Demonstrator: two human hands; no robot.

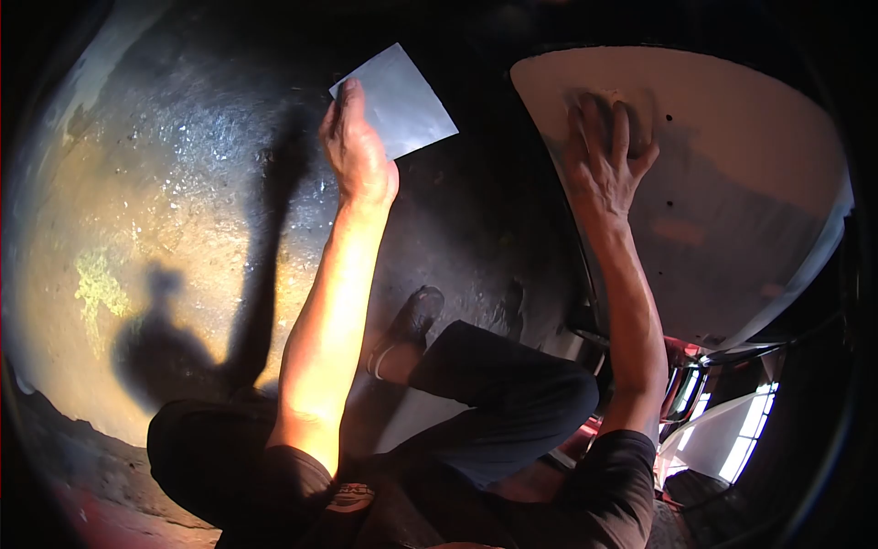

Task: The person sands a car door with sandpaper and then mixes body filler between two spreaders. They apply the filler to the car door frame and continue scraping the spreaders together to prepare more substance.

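Observation:
My left hand (358,146) is held out over the floor, with its thumb and fingers closed on the left edge of a thin, flat, grey square sheet (407,105). It looks like paper, but its kind is not certain. My right hand (611,157) lies on a large, curved, light-coloured vehicle panel (732,174), near its upper left part. Its fingers are apart and touch the surface, and nothing shows in them. The panel bears a few small dark holes and a duller grey area below the hand.
A worn, shiny floor (197,201) with a yellow-green patch (99,284) stretches to the left. My bent leg (498,393) and a dark shoe (421,311) are below, between my arms. Red and white shiny parts (695,393) stand at the lower right.

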